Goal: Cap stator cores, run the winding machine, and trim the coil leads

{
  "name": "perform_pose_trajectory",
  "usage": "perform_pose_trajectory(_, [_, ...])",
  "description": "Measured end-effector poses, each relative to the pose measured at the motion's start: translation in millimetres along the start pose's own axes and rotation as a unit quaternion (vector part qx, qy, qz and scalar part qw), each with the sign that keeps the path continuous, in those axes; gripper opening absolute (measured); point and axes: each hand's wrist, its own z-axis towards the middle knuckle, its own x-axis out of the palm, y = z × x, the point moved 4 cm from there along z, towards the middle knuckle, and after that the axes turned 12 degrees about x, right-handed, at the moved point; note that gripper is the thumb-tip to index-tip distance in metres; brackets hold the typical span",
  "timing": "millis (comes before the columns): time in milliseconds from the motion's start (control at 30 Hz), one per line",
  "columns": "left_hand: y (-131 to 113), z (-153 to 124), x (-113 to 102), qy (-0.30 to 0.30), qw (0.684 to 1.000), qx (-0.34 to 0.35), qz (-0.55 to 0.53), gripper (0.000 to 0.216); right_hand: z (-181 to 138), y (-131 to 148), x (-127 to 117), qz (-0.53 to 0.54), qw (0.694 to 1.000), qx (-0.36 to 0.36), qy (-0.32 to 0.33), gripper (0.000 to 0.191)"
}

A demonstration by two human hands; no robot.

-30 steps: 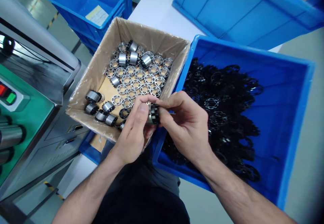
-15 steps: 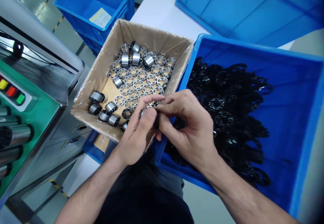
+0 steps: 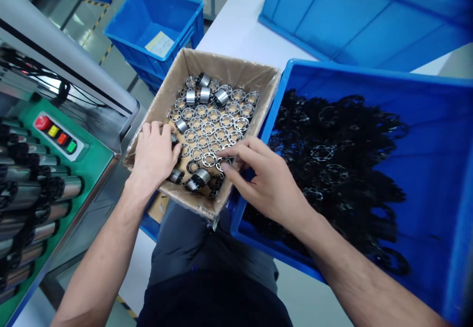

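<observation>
My left hand [image 3: 153, 152] reaches into the left side of the lined carton [image 3: 225, 63], back of the hand upward. Its fingers curl down round a silver-and-black slotted metal core [image 3: 174, 140], mostly hidden, between thumb and forefinger. At the carton's right side, the thumb and forefinger of my right hand [image 3: 262, 176] are on either side of a slotted metal ring [image 3: 222, 162]. Other flat rings [image 3: 208, 128] lie in close rows on the brown sheet. Silver cores with black ends [image 3: 201, 176] lie near the front, and several more [image 3: 205, 95] at the back.
A blue bin [image 3: 421, 169] of black slotted rings [image 3: 328, 174] stands against the carton's right side. Another blue bin [image 3: 351, 16] is behind it. Back left are stacked blue bins [image 3: 148, 9]. A green machine bed [image 3: 101, 157] with push buttons [image 3: 62, 137] and metal cylinders is at left.
My hands, together over the carton's front before, are now apart. The left has moved left onto the cores; the right is lower at the rings. A core now lies near the front. The view has shifted.
</observation>
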Motion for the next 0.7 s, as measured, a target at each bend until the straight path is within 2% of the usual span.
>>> perform_pose_trajectory(67, [-10.8,-21.8,-13.4,-0.033,0.999,0.008,-0.028,0.051,0.7,-2.7,0.4,-0.013,1.0,-0.006,0.024,0.019])
perform_pose_trajectory(133, [-27.6,-56.5,-30.4,-0.083,0.994,0.013,-0.076,0.046,1.1,-5.6,0.8,-0.029,0.998,-0.007,0.048,0.02])
perform_pose_trajectory(200, [-46.6,-101.3,-41.5,-0.117,0.986,0.005,-0.121,0.037,1.2,-7.9,2.7,-0.048,0.996,-0.007,0.073,0.021])
perform_pose_trajectory(267, [-63.4,-152.7,-42.2,-0.137,0.977,-0.022,-0.159,0.03,1.5,-9.2,5.4,-0.065,0.994,-0.012,0.092,0.022])
perform_pose_trajectory(367, [-77.8,-236.2,-24.4,-0.158,0.961,-0.099,-0.203,0.027,3.9,-10.7,8.0,-0.08,0.991,-0.025,0.106,0.02])
perform_pose_trajectory(533, [-80.4,-369.6,25.7,-0.174,0.915,-0.261,-0.252,0.039,9.3,-14.0,6.9,-0.089,0.989,-0.026,0.113,0.03])
perform_pose_trajectory(633, [-82.7,-430.4,40.5,-0.205,0.882,-0.332,-0.264,0.046,10.4,-13.8,8.2,-0.093,0.99,-0.018,0.109,0.046])
perform_pose_trajectory(700, [-81.9,-461.8,37.2,-0.234,0.866,-0.364,-0.252,0.05,10.8,-12.4,11.0,-0.101,0.989,-0.011,0.104,0.058])
